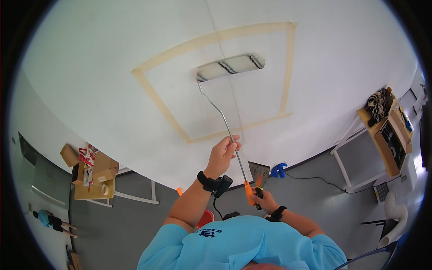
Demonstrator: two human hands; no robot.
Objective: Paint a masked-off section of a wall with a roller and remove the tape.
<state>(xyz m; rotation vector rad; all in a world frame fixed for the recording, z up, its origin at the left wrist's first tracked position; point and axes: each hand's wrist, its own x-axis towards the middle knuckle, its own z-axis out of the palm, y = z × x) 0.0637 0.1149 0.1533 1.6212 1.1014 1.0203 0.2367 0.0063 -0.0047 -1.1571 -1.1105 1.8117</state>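
A paint roller (231, 67) with a pale, dark-striped sleeve rests against the white wall, inside a rectangle of beige masking tape (172, 120). My left hand (222, 155) is closed around its bent metal rod, partway down. The roller's orange handle (249, 193) hangs below, beside my right hand (267, 202). My right hand is closed on the black and yellow handle of a putty knife (259, 170), whose wide metal blade points toward the wall. Whether my right fingers also touch the orange handle, I cannot tell.
A blue object (278, 170) lies near the wall's foot by a black cable (315, 178). A red container (205, 218) stands under my left forearm. Tables with boxes flank the wall, left (92, 192) and right (368, 123). Another person (53, 220) is far left.
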